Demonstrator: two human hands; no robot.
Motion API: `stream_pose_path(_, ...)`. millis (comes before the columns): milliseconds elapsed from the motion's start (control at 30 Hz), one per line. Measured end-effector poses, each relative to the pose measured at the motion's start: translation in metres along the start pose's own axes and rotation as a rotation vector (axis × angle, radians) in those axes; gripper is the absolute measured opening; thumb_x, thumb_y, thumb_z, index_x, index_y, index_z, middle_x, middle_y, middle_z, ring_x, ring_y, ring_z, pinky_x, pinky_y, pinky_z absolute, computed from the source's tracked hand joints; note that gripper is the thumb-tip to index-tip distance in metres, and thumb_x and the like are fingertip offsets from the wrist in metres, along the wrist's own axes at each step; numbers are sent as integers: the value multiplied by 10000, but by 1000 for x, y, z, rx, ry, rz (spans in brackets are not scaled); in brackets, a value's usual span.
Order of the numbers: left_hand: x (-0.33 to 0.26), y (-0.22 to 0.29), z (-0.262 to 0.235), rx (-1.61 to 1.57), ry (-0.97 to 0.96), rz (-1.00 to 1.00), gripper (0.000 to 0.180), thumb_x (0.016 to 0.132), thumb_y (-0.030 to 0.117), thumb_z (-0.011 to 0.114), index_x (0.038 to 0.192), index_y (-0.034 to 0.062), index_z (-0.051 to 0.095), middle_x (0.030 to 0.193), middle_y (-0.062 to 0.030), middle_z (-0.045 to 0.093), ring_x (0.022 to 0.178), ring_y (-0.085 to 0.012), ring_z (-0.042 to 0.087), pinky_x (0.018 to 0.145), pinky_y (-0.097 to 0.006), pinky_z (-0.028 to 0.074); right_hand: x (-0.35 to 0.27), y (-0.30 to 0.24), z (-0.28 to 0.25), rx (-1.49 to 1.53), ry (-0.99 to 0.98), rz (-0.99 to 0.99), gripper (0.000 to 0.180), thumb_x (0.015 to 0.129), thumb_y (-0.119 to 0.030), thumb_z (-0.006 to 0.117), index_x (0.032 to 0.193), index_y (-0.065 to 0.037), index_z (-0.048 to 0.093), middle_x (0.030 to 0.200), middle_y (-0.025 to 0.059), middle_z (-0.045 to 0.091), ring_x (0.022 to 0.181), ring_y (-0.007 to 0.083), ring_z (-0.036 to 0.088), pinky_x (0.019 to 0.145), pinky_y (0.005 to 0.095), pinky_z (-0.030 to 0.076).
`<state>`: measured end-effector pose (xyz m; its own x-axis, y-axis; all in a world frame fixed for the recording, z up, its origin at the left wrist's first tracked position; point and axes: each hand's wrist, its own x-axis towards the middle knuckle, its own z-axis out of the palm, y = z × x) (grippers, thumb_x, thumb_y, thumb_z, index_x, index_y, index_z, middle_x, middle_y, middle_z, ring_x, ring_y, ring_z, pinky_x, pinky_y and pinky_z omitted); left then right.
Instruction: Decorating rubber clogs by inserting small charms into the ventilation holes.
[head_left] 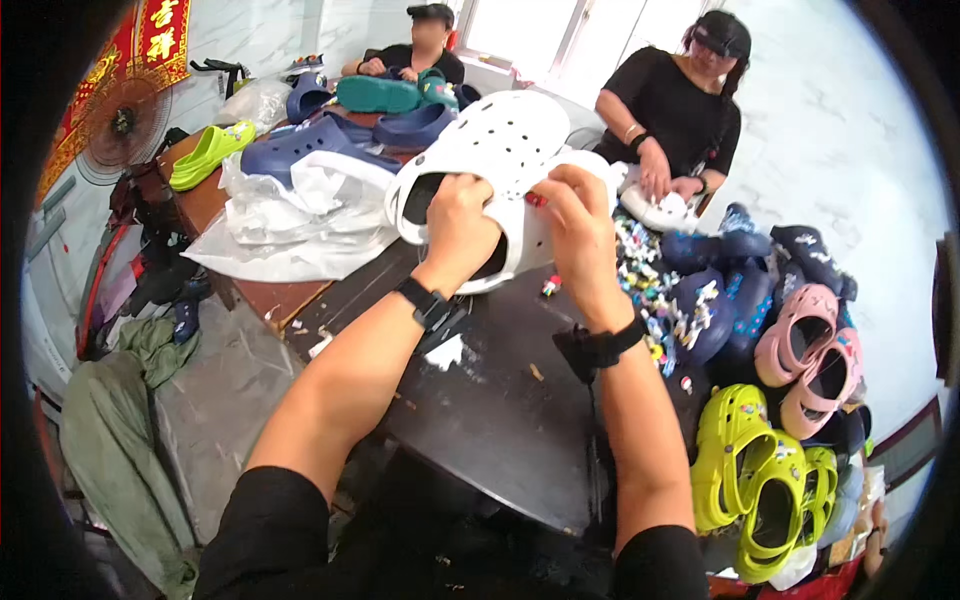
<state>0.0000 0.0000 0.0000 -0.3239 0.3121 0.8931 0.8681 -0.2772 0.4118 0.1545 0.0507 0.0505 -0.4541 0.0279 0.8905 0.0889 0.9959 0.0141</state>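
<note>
Above the dark bench (490,430), the left hand (462,228) grips white clogs (510,150), the right hand (580,230) holds a small red charm (537,199) beside them, and 2 pink clogs (797,305) lie by the bench's right edge.

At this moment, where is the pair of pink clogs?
In the head view, the pair of pink clogs is at the right side, just above the yellow-green clogs and to the right of the dark blue clogs.

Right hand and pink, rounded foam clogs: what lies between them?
In the head view, a scattered pile of small multicoloured charms, then rounded dark blue foam clogs, lie between the right hand and pink clogs.
</note>
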Motion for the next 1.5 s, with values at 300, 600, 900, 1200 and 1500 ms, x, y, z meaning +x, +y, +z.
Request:
stream_pose_path(300,5,10,-5,-57,27,99,137,629,-29,567,736,-19,650,837,-161,637,862,-368,580,723,-443,494,11,-1,-22,-250,-65,-215,331,668,33,671,984,-49,618,912,73,567,800,247,551,662,350,472)
stream_pose_path(600,6,20,-8,-22,-40,162,127,629,-22,571,737,-11,636,841,-138,629,887,-349,582,691,-448,516,8,5,-7,-322,105,-245,121,726,32,608,826,-15,557,795,109,550,710,275,539,601,369,450)
stream_pose_path(900,4,31,-11,25,-59,134,118,661,3,578,753,-23,647,863,-142,637,900,-343,591,667,-448,529,6,-3,-2,-188,153,140,61,832,19,615,825,10,555,778,143,552,726,319,540,651,382,435)
stream_pose_path(1200,3,37,-17,42,-87,139,138,683,8,589,798,-40,648,934,-152,631,922,-343,589,686,-436,547,11,-16,-4,-227,131,30,61,802,34,612,819,7,560,782,135,553,717,305,544,644,386,437)
stream_pose_path(1500,-1,41,-12,9,-71,183,177,647,-21,566,811,-14,633,929,-124,621,935,-332,577,675,-417,540,11,6,-15,-308,171,184,33,851,17,547,827,13,570,769,119,560,716,273,560,633,338,448)
